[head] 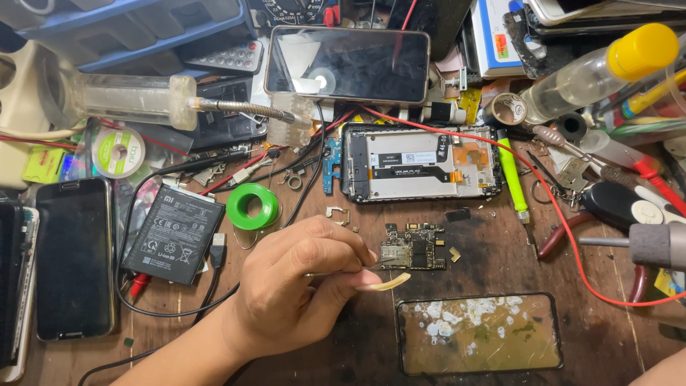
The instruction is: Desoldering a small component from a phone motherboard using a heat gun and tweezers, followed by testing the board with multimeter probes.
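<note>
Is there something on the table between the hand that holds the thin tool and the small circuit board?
Nothing visible does. The left hand holds tweezers whose tip already meets the left edge of the circuit board; only bare wooden table surrounds it.

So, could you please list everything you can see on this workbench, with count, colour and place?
circuit board: one, dark with metal shields, centre, at the tweezer tip
opened phone frame: one, black and white, above the board
phone: one, dark screen, top centre
battery: one, black, left of centre
solder spool: one, green, beside the battery
dark phone: one, black, far left
glass panel: one, dark with white residue, bottom right
bottle: one, clear with yellow cap, top right
pliers: one, red handles, right
left hand: one, bottom centre, holding thin tweezers
right hand: only a sliver at the bottom right corner
</note>
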